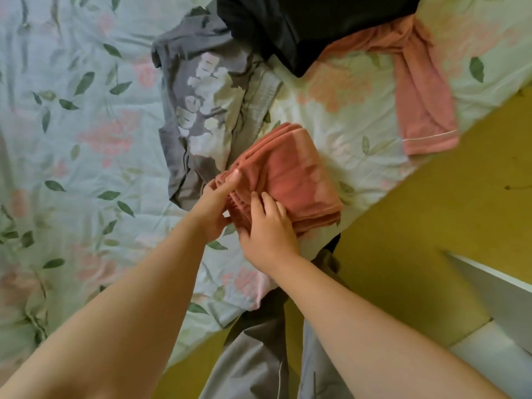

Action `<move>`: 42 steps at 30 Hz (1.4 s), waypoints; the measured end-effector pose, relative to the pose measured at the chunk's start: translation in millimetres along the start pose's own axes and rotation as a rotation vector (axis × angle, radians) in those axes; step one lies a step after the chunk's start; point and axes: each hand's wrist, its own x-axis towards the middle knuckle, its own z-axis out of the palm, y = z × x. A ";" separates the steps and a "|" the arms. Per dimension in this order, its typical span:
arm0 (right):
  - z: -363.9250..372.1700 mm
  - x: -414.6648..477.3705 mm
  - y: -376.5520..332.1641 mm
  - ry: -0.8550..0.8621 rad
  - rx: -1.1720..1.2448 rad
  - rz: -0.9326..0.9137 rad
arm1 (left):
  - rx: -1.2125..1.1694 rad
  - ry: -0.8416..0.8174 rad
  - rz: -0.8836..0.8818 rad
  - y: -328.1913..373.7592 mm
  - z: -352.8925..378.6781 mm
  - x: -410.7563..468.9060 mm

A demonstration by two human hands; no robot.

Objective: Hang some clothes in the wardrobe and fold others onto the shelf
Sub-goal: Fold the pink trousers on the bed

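The left hand [214, 208] grips the near-left corner of the folded coral garment [290, 174], thumb on top. The right hand [267, 228] clasps the near edge with fingers spread over the layers; its thumb appears to tuck underneath. The bundle sits at centre frame, on the bed close to its edge.

The risk as I judge it: the bundle is many soft layers held from one end only. If it is lifted by that end, the far layers may slide and fan open, undoing the fold. A shallow grip could catch only the upper layers. To the left, the grey printed garment [195, 90] lies just beside the bundle and might be dragged along. To the right, the bed edge is near, so anything that slips could drop to the floor [431, 211].

The bed [72, 139] fills the left and centre, under a creased floral sheet. A black garment [288, 27] lies at top centre, overlapping a loose coral garment [417, 90] at upper right. The floor is yellow, and a white panel [503, 298] shows at lower right.
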 end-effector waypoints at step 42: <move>-123.9 -291.6 15.6 0.371 2.145 0.436 | 0.611 -0.278 0.607 23.3 210.6 -276.9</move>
